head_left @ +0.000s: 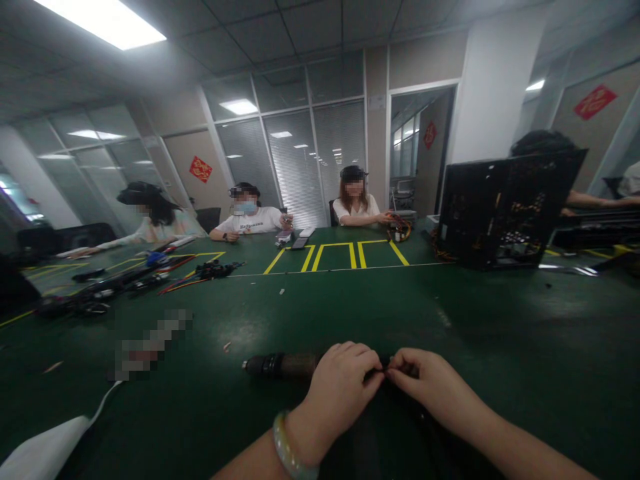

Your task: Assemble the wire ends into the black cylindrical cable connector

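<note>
My left hand (345,377), with a pale bangle (290,447) on its wrist, is closed in a pinch near the table's front. Close against it, my right hand (430,383) is pinched too, and the fingertips of both nearly meet. Something small and dark lies between them, too hidden to name. A dark cylindrical tool (287,365), much like an electric screwdriver, lies flat on the green table (240,427), its silver tip pointing left. My left hand covers its right end, so I cannot tell whether it joins what the fingers hold.
At left lie a blurred-out flat object (150,347), a white thing (47,447) with a cord, and a heap of cables and dark parts (115,283). A black computer case (500,207) stands at right. Several people sit across the table, one holding a wire bundle (399,228).
</note>
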Motion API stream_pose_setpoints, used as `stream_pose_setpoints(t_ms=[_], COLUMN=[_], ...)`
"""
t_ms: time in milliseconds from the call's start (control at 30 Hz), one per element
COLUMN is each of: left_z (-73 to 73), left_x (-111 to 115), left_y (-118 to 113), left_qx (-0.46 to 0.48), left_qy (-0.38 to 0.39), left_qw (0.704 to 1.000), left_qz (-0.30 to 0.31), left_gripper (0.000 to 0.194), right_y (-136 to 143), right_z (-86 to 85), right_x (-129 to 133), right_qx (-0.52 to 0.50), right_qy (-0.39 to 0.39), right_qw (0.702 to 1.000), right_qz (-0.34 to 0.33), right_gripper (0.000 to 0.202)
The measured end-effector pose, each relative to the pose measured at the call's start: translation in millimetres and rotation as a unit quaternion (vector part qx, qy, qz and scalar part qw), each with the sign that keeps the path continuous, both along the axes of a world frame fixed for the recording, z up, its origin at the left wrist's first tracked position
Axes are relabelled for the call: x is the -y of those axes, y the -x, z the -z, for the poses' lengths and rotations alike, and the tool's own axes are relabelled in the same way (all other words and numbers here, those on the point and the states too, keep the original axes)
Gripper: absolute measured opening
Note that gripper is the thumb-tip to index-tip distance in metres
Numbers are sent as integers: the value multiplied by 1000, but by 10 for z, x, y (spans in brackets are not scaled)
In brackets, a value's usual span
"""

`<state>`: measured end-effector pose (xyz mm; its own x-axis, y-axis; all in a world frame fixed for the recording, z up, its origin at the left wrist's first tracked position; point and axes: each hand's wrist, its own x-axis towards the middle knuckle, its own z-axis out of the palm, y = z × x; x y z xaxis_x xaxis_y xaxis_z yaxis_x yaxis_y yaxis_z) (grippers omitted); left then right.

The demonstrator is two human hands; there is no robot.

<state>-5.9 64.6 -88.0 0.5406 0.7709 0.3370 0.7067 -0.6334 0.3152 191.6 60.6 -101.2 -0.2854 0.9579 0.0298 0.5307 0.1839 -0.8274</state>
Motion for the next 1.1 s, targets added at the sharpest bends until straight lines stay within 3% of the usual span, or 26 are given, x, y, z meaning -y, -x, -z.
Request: stream_pose_setpoints(t_ms=[367, 700, 1100], left_z=[10, 20, 18], left_x=[-25, -44, -46], left_y=[-12, -5, -17], left_qx=[6, -12, -21], left_qy=[11, -10, -10], left_qw=[1000, 1000, 1000], left_qz=[-11, -3, 2], left_gripper=[5, 5, 8], right_y=[-15, -3, 84], right_z=[52, 35, 9], right_x=[-62, -42, 6], right_qx=[-15, 36, 70], right_qy=[-21, -74, -69], right_qw=[1000, 996, 993], right_qz=[2, 15, 62], right_gripper=[11, 7, 11])
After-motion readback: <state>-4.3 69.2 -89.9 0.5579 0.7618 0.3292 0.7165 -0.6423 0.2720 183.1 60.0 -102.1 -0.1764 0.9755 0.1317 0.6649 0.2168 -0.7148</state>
